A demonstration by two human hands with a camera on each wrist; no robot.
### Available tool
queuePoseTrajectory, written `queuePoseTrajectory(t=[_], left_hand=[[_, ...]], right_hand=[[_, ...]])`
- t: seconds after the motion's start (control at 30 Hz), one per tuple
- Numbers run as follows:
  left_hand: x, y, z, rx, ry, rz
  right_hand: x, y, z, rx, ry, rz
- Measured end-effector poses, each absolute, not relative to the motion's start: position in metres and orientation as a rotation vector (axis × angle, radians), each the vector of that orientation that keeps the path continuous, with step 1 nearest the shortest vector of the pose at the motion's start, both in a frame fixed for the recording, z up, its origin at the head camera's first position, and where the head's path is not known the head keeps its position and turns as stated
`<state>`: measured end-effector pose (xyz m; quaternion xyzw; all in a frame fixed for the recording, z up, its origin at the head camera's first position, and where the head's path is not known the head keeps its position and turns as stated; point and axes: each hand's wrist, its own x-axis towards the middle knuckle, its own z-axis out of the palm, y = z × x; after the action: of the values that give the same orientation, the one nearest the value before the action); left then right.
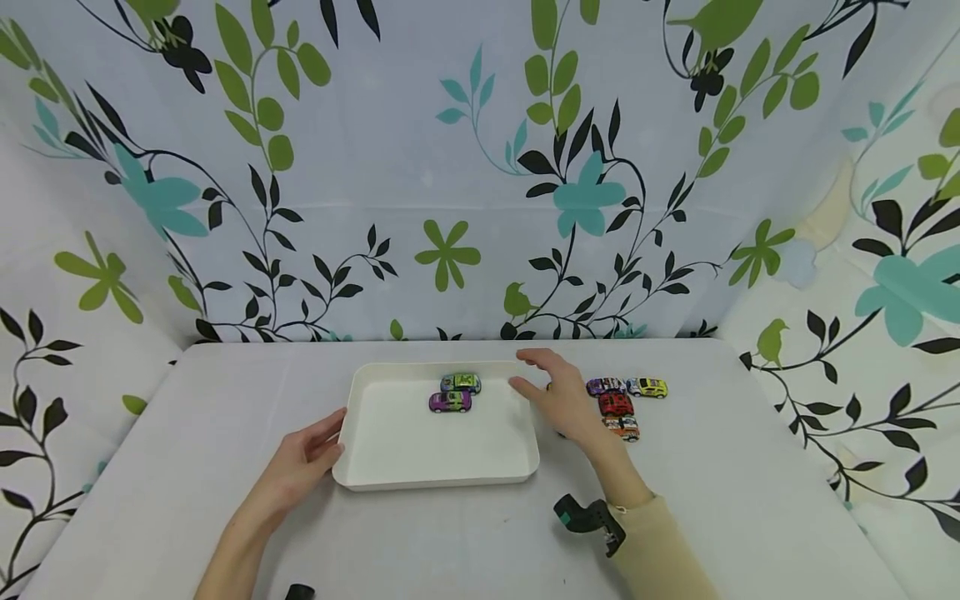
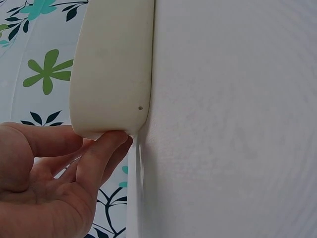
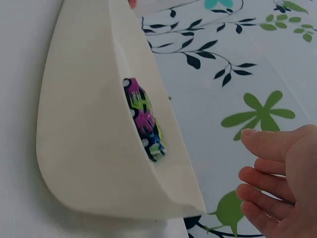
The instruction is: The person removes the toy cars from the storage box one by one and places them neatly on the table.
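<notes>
A white rectangular tray (image 1: 427, 462) lies on the table. Inside it, a green toy car (image 1: 461, 382) and a purple toy car (image 1: 450, 402) stand side by side near the far wall. My left hand (image 1: 300, 462) grips the tray's left end, thumb at the rim and fingers against the outer wall in the left wrist view. Over the tray's right rim hovers my right hand (image 1: 566, 404), fingers loosely bent and apart. In the right wrist view nothing sits between that hand's fingers (image 3: 267, 183).
Right of my right hand, several toy cars form a cluster: a purple one (image 1: 605, 386), a yellow one (image 1: 647, 387), a red one (image 1: 616, 405) and an orange-white one (image 1: 622, 428). My right hand partly hides others. Leaf-patterned cloth (image 1: 480, 167) hangs behind the white table (image 1: 420, 542).
</notes>
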<state>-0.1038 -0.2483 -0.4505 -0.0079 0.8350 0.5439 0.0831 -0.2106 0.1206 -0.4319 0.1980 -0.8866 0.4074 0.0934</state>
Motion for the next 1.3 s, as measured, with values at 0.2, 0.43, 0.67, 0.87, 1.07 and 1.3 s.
queuePoseTrajectory(t=[0.2, 0.43, 0.67, 0.87, 1.07, 1.3], left_hand=[[-0.105, -0.25, -0.451, -0.025, 2.505, 1.616], [-0.105, -0.252, -0.451, -0.039, 2.51, 1.614], [-0.106, -0.251, -0.454, -0.073, 2.487, 1.631], [-0.105, -0.249, -0.454, -0.068, 2.466, 1.662], [-0.105, -0.248, -0.453, -0.078, 2.487, 1.645], [-0.107, -0.247, -0.455, -0.081, 2.502, 1.608]], right_hand=[[-0.209, 0.086, -0.44, 0.69, -2.645, 1.218], [-0.211, 0.053, -0.449, 0.837, -2.748, 1.103], [-0.212, 0.037, -0.465, 0.827, -2.863, 0.866], [-0.21, 0.039, -0.474, 0.778, -2.867, 0.905], [-0.207, 0.042, -0.474, 0.767, -2.857, 0.907], [-0.204, 0.052, -0.472, 0.796, -2.831, 0.882]])
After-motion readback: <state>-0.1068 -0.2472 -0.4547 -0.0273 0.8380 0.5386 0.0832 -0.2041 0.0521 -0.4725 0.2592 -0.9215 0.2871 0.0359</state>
